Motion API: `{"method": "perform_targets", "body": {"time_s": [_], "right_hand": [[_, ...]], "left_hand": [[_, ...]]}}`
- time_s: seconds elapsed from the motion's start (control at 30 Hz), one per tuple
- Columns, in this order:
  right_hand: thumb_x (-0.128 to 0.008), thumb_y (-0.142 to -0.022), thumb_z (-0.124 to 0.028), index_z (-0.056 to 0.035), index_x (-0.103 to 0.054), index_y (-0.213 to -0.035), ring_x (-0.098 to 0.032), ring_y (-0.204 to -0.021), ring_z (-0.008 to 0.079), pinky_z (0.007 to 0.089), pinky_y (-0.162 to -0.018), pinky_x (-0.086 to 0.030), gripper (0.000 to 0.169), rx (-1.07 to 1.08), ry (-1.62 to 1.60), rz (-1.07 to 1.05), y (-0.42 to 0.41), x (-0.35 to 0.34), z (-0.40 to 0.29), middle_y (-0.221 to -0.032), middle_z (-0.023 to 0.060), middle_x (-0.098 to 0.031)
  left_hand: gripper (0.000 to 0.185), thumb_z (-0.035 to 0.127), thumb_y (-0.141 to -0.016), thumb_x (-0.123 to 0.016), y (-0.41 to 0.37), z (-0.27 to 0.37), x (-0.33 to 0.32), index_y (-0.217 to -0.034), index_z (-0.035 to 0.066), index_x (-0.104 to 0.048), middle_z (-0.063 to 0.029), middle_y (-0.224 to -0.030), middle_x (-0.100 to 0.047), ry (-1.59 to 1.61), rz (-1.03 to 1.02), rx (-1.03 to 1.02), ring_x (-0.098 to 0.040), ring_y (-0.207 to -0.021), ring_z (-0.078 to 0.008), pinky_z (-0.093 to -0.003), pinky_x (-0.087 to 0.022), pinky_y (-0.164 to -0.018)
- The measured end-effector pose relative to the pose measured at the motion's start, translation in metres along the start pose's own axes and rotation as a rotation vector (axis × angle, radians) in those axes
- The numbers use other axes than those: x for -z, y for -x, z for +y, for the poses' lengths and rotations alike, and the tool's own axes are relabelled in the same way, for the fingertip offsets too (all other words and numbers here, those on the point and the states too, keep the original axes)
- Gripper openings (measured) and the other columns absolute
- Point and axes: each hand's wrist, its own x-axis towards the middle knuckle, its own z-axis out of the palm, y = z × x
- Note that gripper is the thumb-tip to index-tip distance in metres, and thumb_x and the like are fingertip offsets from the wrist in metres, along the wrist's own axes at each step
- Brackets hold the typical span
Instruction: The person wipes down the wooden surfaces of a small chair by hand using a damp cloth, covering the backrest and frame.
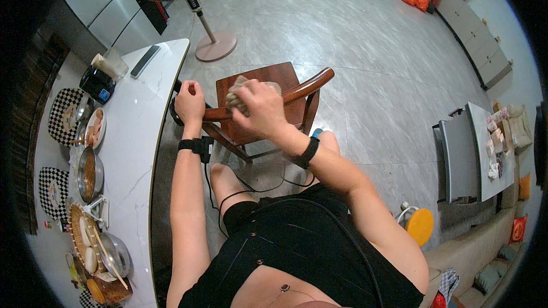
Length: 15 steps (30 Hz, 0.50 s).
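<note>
A brown wooden chair stands before me, its glossy curved top rail (pixel 311 84) towards me and its flat seat (pixel 274 73) beyond. My right hand (pixel 262 107) holds a crumpled greyish-beige cloth (pixel 236 94) against the middle of this rail; the hand is slightly blurred. At the rail's left end, close to the table edge, my left hand (pixel 191 102) is curled around the wood, its fingertips partly hidden. Both wrists wear black straps, and a black cable hangs from the left one.
Along my left runs a white marble-patterned table (pixel 132 137) holding a metal bowl of food (pixel 90 175), a woven basket (pixel 79 226) and chopsticks (pixel 110 256). A pedestal fan (pixel 216 46) stands ahead. To the right are a yellow round stool (pixel 419 227) and a low table (pixel 481 154).
</note>
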Motion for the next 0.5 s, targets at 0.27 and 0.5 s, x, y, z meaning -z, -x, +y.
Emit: {"method": "perform_targets", "body": {"time_s": [0.27, 0.5], "right_hand": [[-0.064, -0.078, -0.035, -0.0056, -0.064, -0.100, -0.064, -0.089, 0.0389, 0.0493, -0.078, -0.050, 0.037, -0.169, -0.057, -0.397, -0.038, -0.042, -0.015, -0.095, 0.0183, -0.063], [-0.055, -0.083, -0.051, -0.0042, -0.067, -0.114, -0.063, -0.109, 0.0402, 0.0465, -0.093, -0.049, 0.057, -0.406, -0.085, -0.882, -0.075, -0.070, 0.005, -0.115, 0.0254, -0.066]], "left_hand": [[0.018, 0.026, -0.092, -0.058, 0.002, 0.007, 0.001, -0.091, 0.010, -0.065, -0.0114, -0.079, -0.070, -0.007, 0.004, 0.021, -0.068, -0.073, -0.0318, -0.0426, -0.052, -0.064], [0.016, 0.024, -0.090, -0.060, 0.003, 0.007, 0.004, -0.090, 0.009, -0.066, -0.0113, -0.080, -0.071, 0.037, -0.003, 0.060, -0.068, -0.074, -0.0308, -0.0415, -0.052, -0.064]]}}
